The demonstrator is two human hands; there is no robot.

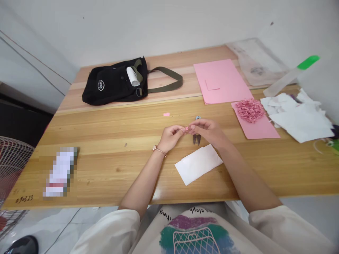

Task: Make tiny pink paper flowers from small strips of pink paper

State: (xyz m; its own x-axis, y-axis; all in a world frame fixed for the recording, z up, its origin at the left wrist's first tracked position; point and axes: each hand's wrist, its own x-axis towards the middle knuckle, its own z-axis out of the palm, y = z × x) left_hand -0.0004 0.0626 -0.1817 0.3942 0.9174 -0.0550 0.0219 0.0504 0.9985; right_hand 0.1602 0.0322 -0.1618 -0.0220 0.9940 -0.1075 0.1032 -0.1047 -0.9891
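Between my two hands is a tiny pink paper piece [186, 128], pinched from both sides; its exact shape is too small to make out. My left hand [171, 135] has thumb and forefinger closed on its left side and wears a bracelet at the wrist. From the right, my right hand [208, 131] meets it with bent fingers. Partly under my right hand lies a pair of thread snips [196, 139], blades toward me. A folded white paper [198, 164] rests on the table in front of my forearms. Beyond my hands lies a small pink scrap [166, 114].
Pink sheets [222, 77] lie at the back right. A pile of small pink pieces [250, 110] sits on another pink sheet [261, 130], beside white papers [302, 116] and a green-capped translucent tube [288, 77]. A black bag [113, 83] lies back left; a blurred-out device [60, 171] lies front left.
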